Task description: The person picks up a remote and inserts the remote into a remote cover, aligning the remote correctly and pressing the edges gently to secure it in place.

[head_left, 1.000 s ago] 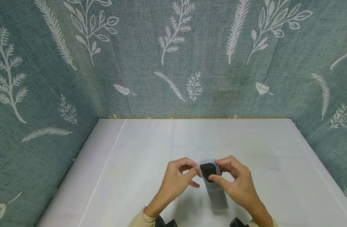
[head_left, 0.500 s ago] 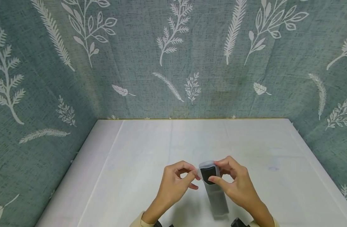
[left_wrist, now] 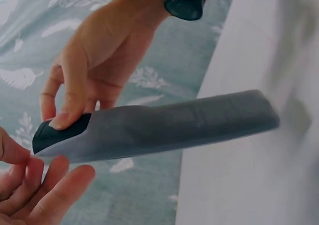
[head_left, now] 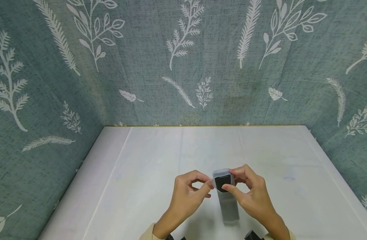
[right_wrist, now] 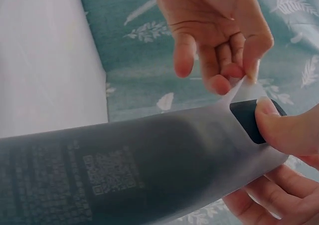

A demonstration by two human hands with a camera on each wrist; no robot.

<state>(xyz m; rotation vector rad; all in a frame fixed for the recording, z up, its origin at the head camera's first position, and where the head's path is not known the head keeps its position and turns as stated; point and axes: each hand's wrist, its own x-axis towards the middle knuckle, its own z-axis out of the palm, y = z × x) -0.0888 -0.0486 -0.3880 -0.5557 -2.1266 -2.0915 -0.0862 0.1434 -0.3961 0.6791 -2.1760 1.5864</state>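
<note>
A long dark box-like item [head_left: 222, 181] is inside a frosted, translucent plastic sleeve [head_left: 229, 208], its black end showing at the sleeve's mouth. Printed text and a QR code [right_wrist: 112, 171] show dimly through the plastic in the right wrist view. My right hand [head_left: 253, 191] grips the mouth end, with the thumb on the black face and fingers behind. My left hand [head_left: 187, 191] pinches the sleeve's edge [right_wrist: 246, 91] between thumb and forefinger, stretching the plastic into a small peak. The item slopes down toward me, off the table. What kind of item it is cannot be told.
A white-covered table [head_left: 147, 153] lies beneath my hands. Green leaf-patterned cloth [head_left: 147, 66] rises behind it and along both sides. Dark wrist-camera parts [head_left: 251, 235] show near the sleeves at the bottom edge.
My hands and the sleeved item shift only slightly. The item's lower end dips, then lifts a little again. Both hands keep hold throughout.
</note>
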